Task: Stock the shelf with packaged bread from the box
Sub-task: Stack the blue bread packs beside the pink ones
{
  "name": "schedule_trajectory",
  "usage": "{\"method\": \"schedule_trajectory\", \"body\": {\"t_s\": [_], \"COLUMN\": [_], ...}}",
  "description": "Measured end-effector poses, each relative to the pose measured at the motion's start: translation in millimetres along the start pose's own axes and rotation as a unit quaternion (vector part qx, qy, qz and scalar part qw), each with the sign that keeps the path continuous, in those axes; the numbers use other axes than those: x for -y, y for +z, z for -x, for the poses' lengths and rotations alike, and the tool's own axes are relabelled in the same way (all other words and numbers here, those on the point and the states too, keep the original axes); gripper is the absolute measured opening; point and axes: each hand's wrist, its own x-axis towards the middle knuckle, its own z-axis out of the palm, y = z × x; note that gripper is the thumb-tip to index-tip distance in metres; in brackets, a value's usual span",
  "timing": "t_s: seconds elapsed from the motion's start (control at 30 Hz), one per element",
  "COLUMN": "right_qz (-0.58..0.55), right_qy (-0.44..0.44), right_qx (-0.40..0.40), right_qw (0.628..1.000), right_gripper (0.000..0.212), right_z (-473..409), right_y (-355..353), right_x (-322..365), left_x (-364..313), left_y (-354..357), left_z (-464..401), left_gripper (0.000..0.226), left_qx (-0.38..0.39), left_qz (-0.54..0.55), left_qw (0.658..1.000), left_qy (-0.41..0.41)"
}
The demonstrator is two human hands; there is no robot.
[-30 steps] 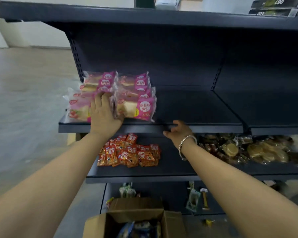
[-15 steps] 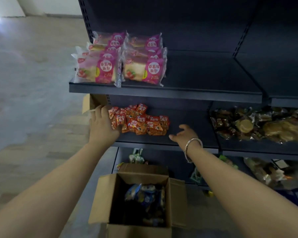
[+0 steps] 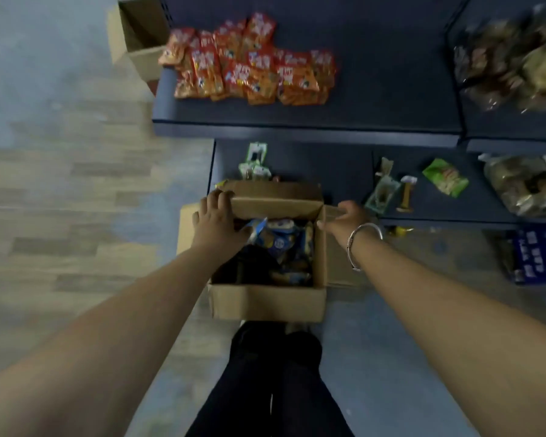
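An open cardboard box stands on the floor in front of my legs. Inside it lie blue and yellow bread packs. My left hand hovers over the box's left rim, fingers relaxed, close to the top pack, and holds nothing. My right hand, with a metal bangle at the wrist, rests on the box's right flap with fingers spread. The pink bread packs on the upper shelf are out of view.
A dark shelf above the box carries orange snack packs and clear bags of pastries. The bottom shelf holds small green packets. Another cardboard box sits at the shelf's left end. A blue package lies at right.
My view has tipped down from the upper shelf to the floor box. Both hands have dropped from the shelf edges to the box, left over its contents, right onto its flap.
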Motion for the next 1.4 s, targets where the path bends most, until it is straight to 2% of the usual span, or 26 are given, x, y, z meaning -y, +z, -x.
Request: {"method": "schedule_trajectory", "body": {"t_s": [0.13,0.4,0.5,0.6,0.67,0.77,0.87,0.93,1.03,1.1,1.17,1.27,1.33,1.4], "right_qz": [0.028,0.073,0.093,0.172,0.261,0.432,0.541,0.572,0.6,0.61,0.588,0.616,0.619,0.593], "right_qy": [0.042,0.076,0.067,0.029,-0.011,-0.066,-0.075,-0.057,-0.031,-0.055,-0.051,-0.053,-0.053,-0.059], "right_qx": [0.018,0.037,0.045,0.07,0.092,0.128,0.174,0.196,0.222,0.217,0.215,0.198,0.214,0.224], "right_qw": [0.999,0.994,0.992,0.982,0.961,0.89,0.819,0.794,0.768,0.76,0.779,0.761,0.754,0.771], "right_gripper": [0.053,0.051,0.056,0.058,0.052,0.047,0.046,0.044,0.048,0.058,0.061,0.058,0.057,0.051], "right_z": [-29.0,-118.2,-161.3,-205.0,-233.2,-276.6,-319.2,-343.3,-366.7,-373.9,-373.6,-369.6,-374.8,-376.8], "right_y": [28.5,95.1,129.7,159.0,175.5,200.8,221.9,236.1,255.0,260.4,258.5,254.8,255.4,258.0], "right_x": [-42.2,-127.1,-163.4,-198.3,-217.6,-238.3,-252.2,-260.2,-276.3,-280.9,-282.2,-284.6,-288.5,-288.6], "left_x": [24.7,78.3,92.6,103.5,109.5,118.4,123.7,126.6,132.1,135.1,138.6,139.3,138.5,138.2], "left_y": [50.8,157.7,215.2,276.8,316.1,370.0,412.6,432.7,451.7,459.3,466.5,473.6,475.5,473.6], "left_z": [-9.3,-63.2,-82.0,-100.4,-113.3,-133.8,-156.9,-169.2,-176.9,-178.3,-180.9,-182.5,-184.1,-184.5], "left_gripper": [0.073,0.063,0.052,0.042,0.036,0.036,0.036,0.044,0.052,0.053,0.047,0.041,0.042,0.04], "left_qx": [0.066,0.136,0.175,0.224,0.254,0.318,0.362,0.381,0.394,0.407,0.414,0.42,0.427,0.431], "left_qz": [-0.032,0.043,0.055,0.04,0.008,-0.067,-0.134,-0.17,-0.199,-0.215,-0.229,-0.212,-0.197,-0.187], "left_qw": [0.997,0.983,0.977,0.97,0.965,0.945,0.922,0.908,0.896,0.885,0.879,0.881,0.881,0.882], "left_qy": [-0.03,-0.115,-0.111,-0.089,-0.063,-0.03,0.01,0.027,0.054,0.062,0.063,0.055,0.053,0.042]}}
